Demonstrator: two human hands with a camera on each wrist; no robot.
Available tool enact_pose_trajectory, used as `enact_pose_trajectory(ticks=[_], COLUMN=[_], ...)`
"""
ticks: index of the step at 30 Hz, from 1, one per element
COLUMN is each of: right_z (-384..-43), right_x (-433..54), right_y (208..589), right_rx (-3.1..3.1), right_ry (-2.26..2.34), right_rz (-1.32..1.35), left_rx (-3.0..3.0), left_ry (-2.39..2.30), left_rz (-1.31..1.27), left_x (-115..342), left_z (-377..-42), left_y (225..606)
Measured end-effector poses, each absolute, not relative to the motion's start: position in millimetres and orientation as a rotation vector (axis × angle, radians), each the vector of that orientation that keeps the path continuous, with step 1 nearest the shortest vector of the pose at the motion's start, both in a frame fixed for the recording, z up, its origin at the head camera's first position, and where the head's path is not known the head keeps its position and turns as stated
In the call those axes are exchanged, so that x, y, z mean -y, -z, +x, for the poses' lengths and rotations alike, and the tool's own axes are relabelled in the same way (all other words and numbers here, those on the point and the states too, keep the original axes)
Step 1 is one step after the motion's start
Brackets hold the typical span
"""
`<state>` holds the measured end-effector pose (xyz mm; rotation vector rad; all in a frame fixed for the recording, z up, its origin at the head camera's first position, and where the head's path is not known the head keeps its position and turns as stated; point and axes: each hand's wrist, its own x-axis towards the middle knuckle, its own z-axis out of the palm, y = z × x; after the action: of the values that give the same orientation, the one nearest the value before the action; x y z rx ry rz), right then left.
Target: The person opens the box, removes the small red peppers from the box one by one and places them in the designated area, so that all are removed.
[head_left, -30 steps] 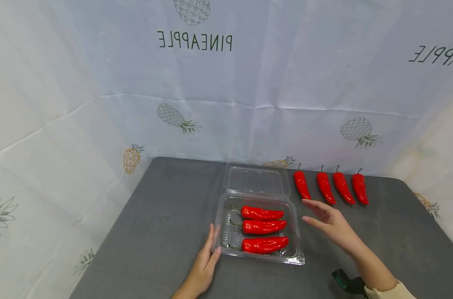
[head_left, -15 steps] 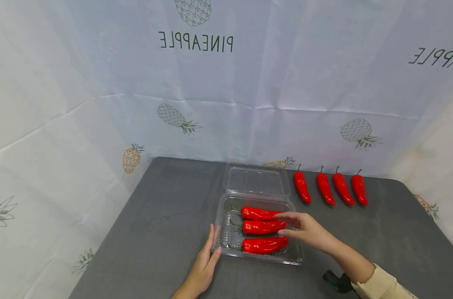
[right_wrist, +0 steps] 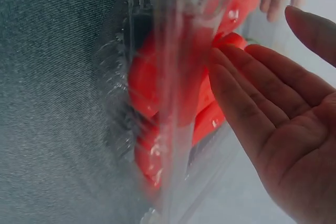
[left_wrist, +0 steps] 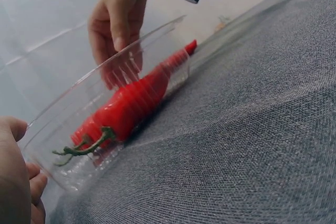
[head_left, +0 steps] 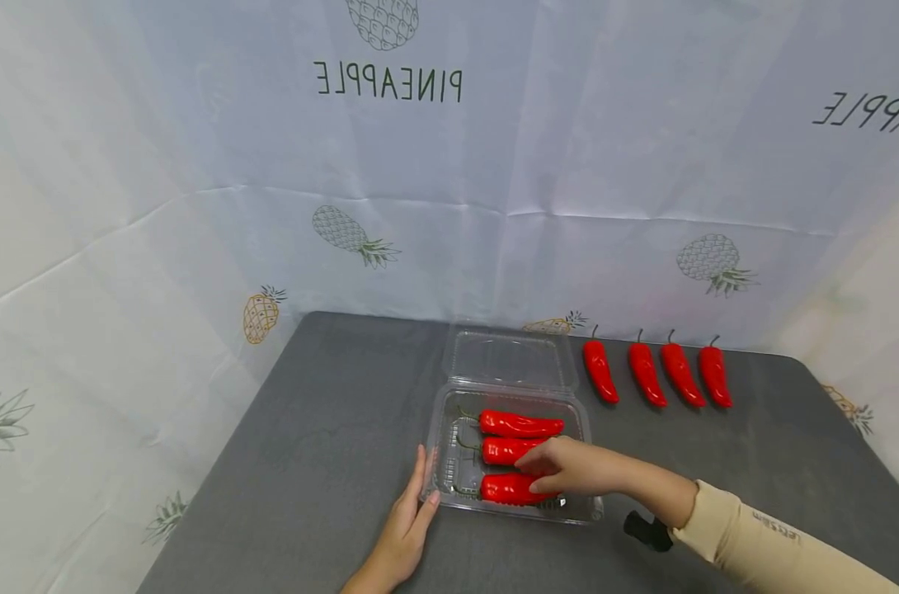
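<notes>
A clear plastic clamshell container (head_left: 509, 513) lies with its lid (head_left: 505, 360) folded back. Inside are three red peppers; the far pepper (head_left: 520, 425) shows fully, while my right hand partly covers the middle pepper (head_left: 498, 450) and near pepper (head_left: 503, 488). My left hand (head_left: 401, 528) holds the container's near left corner, thumb at the rim, fingers along the side wall. Over the container's right half hovers my right hand (head_left: 576, 469), its fingers extended and thumb apart, fingertips close above the peppers. In the right wrist view the palm (right_wrist: 299, 135) holds nothing.
Several red peppers (head_left: 680, 375) lie in a row at the back right of the grey tabletop (head_left: 331, 412). A white curtain (head_left: 457, 148) printed with pineapples hangs behind the table. A dark object (head_left: 648, 530) shows at my right wrist.
My right hand has moved left from beside the back peppers, across the container's right rim, to above the near and middle peppers. The left hand, container and peppers look unmoved.
</notes>
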<state>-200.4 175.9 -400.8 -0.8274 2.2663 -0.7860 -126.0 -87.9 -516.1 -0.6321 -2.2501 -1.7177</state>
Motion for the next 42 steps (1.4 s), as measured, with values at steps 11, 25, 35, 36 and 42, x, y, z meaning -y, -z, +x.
enact_pose_trajectory(ticks=[11, 25, 35, 36, 42], right_z=[-203.8, -205.3, -202.7, -202.7, -203.6], right_x=[-157.5, -143.9, -140.4, -140.4, -141.9], right_y=[399.9, 405.7, 406.1, 406.6, 410.7], right_rx=[-2.301, -2.305, -2.344, -2.348, -2.373], right_ry=[0.544, 0.474, 0.438, 0.431, 0.372], right_rz=[-0.883, -0.836, -0.79, -0.785, -0.856], left_rx=[2.253, 2.251, 2.244, 2.242, 2.254], left_ry=[1.726, 1.723, 1.74, 1.736, 1.701], left_rz=[-0.641, -0.638, -0.642, -0.644, -0.637], left_x=[87.5, 88.2, 88.7, 88.6, 88.2], left_z=[-125.7, -126.3, -126.6, -126.7, -125.8], left_y=[516.2, 514.8, 514.7, 514.9, 515.2])
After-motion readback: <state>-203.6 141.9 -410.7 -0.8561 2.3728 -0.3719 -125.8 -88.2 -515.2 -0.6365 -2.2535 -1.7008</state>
